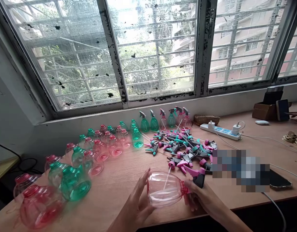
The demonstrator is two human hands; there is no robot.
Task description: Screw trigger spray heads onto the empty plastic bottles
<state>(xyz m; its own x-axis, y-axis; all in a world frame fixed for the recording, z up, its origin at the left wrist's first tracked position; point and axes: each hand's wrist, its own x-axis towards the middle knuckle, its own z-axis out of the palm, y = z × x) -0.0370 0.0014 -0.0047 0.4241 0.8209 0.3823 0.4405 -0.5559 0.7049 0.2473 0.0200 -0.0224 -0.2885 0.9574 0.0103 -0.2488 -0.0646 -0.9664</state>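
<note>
A clear pink spray bottle [164, 190] lies on its side in the air near the table's front edge, its neck to the right. Around its base end my left hand [138, 196] is closed, fingers on the far side and thumb below. At the neck, the fingers of my right hand [199, 193] grip the pink-and-black spray head [198, 175]. A white dip tube shows inside the bottle. Just beyond lies a pile of loose pink, green and black spray heads [184, 145].
Open pink and green bottles [75, 183] stand in rows at the left. Several bottles with spray heads [154, 124] line the window wall. A power strip [221, 131], cables and a black phone [280, 178] lie at the right. Another person's hand [295, 114] shows at the far right.
</note>
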